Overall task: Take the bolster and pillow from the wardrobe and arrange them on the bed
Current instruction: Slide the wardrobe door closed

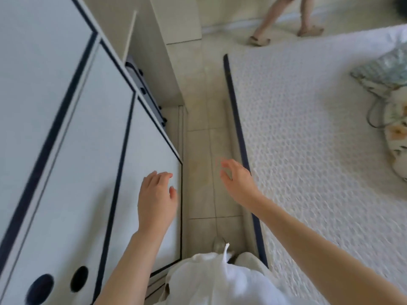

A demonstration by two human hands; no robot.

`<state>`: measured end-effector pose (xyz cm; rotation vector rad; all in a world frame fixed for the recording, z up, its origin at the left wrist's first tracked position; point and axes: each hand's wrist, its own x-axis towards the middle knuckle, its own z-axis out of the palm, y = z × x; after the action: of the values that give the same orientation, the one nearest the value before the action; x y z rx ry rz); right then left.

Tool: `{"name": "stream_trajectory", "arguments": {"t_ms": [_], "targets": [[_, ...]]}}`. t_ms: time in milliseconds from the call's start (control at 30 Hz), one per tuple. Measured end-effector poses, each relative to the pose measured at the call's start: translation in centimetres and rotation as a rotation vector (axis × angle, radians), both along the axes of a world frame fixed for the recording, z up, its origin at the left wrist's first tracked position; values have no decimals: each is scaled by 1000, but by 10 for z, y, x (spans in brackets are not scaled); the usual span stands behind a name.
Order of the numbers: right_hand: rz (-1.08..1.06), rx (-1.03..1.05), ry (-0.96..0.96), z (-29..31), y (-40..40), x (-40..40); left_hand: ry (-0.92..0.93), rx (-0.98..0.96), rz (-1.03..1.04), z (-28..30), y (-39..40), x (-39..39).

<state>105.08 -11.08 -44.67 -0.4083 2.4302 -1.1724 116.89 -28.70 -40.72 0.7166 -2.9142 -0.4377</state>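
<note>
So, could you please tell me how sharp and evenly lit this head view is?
Head view: soft daylight, no harsh shadows or glare; motion blur smears the wardrobe doors and both hands, left and right; wide-angle distortion bends the bed edge; the patterned bedding at far right is soft.

White wardrobe (66, 106) with navy trim, white honeycomb-quilted bed (308, 150), floral pillow (396, 128), beige floor tiles (202, 119).

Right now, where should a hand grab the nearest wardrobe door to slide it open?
Take the wardrobe door by its right edge, next to the floor gap, coming from the aisle side. The panel face is flat and shows no knob there. The left hand, open, hovers beside that edge, closer than the right hand.
</note>
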Motion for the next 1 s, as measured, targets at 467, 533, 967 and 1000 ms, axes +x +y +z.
{"name": "stream_trajectory", "arguments": {"t_ms": [467,533,967,1000], "targets": [[423,-349,-4,86,-198,-81,371,-496,133,70,-77,-29],[462,-411,-8,102,-219,-91,395,-576,177,73,-86,-33],[596,-526,-115,139,-323,-113,-82,-978,559,79,-118,-55],[597,-520,-115,137,-326,-112,-106,-1001,567,78,-120,-57]]}}
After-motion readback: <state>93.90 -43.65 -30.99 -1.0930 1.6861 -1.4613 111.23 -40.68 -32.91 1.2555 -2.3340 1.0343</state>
